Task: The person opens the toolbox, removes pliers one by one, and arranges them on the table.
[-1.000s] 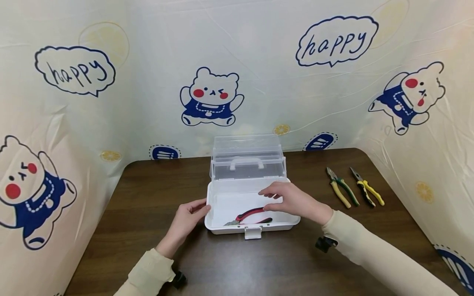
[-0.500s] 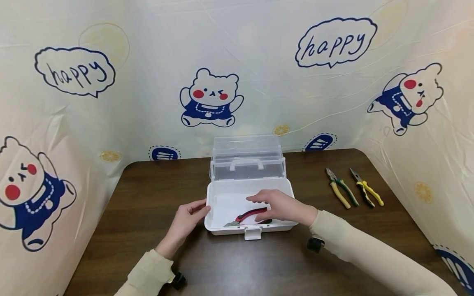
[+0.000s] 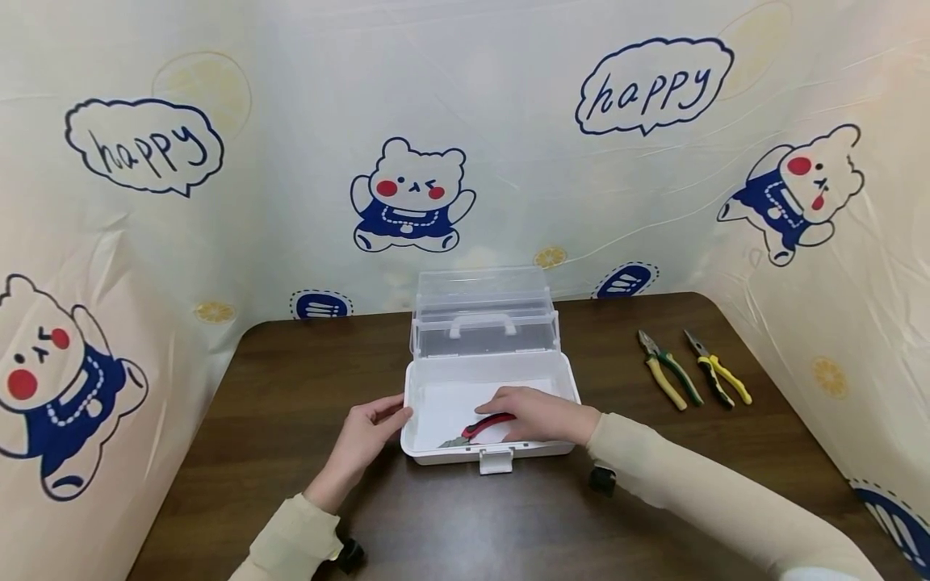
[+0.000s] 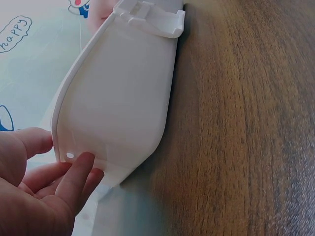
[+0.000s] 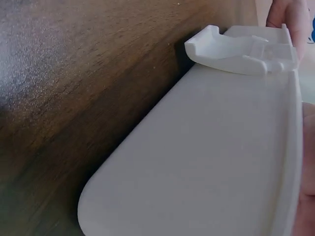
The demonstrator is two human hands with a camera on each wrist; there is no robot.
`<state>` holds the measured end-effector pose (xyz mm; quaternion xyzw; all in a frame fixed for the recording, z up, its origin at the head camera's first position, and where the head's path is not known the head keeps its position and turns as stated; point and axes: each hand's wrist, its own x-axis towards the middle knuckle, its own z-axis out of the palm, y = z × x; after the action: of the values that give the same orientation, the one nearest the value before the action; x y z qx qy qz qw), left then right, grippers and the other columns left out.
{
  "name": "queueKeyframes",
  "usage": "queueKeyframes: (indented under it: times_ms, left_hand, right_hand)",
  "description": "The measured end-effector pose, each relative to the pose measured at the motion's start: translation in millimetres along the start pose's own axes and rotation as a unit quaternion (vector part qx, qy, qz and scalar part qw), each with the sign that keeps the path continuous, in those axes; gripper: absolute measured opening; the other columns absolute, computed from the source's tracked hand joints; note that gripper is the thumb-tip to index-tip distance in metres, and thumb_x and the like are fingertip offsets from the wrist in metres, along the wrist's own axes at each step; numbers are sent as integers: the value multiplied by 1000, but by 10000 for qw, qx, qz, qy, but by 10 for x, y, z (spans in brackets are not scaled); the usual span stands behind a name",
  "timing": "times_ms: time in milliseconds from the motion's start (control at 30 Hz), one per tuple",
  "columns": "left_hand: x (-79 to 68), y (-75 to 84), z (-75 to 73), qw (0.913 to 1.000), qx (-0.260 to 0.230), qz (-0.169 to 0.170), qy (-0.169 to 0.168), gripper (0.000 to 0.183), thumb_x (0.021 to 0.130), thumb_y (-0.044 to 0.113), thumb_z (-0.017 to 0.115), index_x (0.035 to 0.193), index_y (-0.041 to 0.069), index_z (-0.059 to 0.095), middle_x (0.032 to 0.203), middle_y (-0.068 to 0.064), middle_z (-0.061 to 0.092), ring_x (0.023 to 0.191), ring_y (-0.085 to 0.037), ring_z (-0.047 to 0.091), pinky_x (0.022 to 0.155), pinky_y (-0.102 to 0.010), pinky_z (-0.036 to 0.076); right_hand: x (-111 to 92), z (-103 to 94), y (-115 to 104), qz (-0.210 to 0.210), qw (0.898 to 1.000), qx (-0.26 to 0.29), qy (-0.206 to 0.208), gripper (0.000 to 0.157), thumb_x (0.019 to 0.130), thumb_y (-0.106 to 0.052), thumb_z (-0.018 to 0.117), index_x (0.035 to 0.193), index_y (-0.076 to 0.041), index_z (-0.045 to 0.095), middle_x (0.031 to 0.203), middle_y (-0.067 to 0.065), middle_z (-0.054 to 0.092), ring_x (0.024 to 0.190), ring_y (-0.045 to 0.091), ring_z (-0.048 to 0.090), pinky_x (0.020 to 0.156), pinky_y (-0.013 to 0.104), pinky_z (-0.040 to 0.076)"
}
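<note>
A white plastic toolbox (image 3: pixel 449 454) stands on the table with its clear lid raised. My left hand (image 3: pixel 366 432) holds the box's left end; in the left wrist view the hand (image 4: pixel 54 182) has the thumb and fingers on either side of the rim. Red-and-black-handled pliers (image 3: pixel 475 428) lie inside, jaws pointing left. My right hand (image 3: pixel 545 415) is down in the box over the handle ends, fingers beyond the upper handle and thumb nearer the front wall. A gap shows between thumb and fingers, and the lower handle is hidden. The front wall hides most of this hand in the right wrist view.
Two more pliers lie on the table right of the box: one with green and yellow handles (image 3: pixel 670 373), one with yellow and black handles (image 3: pixel 719 369). A latch (image 3: pixel 496 462) hangs at the box's front. A printed curtain (image 3: pixel 508 121) surrounds the brown table (image 3: pixel 312 363).
My right hand has moved left and lowered into the box, over the red-handled pliers. The left hand stays on the box's left end, and the pliers lie where they were.
</note>
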<state>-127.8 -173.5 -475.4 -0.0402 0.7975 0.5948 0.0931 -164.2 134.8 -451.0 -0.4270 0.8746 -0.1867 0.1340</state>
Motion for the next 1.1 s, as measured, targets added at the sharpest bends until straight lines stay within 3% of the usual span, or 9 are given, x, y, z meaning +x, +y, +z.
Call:
queueKeyframes:
  times_ms: [200, 400, 700, 933, 1100]
  left_hand:
    - [-11, 7, -16, 10000, 11, -2, 0, 43, 100, 20, 73, 138, 0, 66, 131, -21, 69, 109, -28, 70, 92, -43, 60]
    - [-14, -3, -15, 10000, -22, 14, 8, 44, 99, 20, 73, 137, 0, 66, 131, -21, 69, 108, -29, 70, 91, -43, 61]
    - [6, -17, 12, 9991, -384, 171, -81, 41, 100, 11, 71, 135, -7, 65, 127, -26, 70, 105, -27, 71, 77, -25, 60]
    - [3, -18, 9, 9993, -335, 151, -60, 41, 99, 12, 72, 135, -6, 65, 127, -25, 70, 105, -27, 71, 78, -25, 60]
    - [-2, -15, 5, 9994, -326, 138, -41, 41, 99, 13, 72, 135, -6, 66, 126, -24, 71, 103, -26, 71, 78, -25, 60]
  right_hand:
    - [90, -16, -52, 6, 9992, -203, -338, 49, 91, -6, 80, 138, -9, 68, 122, 10, 69, 110, 21, 63, 100, 32, 52]
    - [163, -22, -73, -161, 9956, -722, -579, 44, 93, -4, 76, 136, -14, 71, 110, 7, 67, 95, 18, 60, 88, 26, 51]
    - [200, -24, -111, -441, 9886, -1328, -560, 41, 94, -3, 75, 132, -17, 73, 99, 5, 62, 82, 16, 54, 78, 24, 49]
    - [230, 7, -113, -467, 9872, -1447, -475, 34, 93, -7, 76, 126, -16, 75, 94, 3, 61, 80, 16, 53, 75, 25, 48]
    - [236, 1, -121, -175, 9857, -1591, -523, 37, 89, -14, 83, 125, -20, 75, 96, 2, 61, 82, 18, 54, 71, 29, 50]
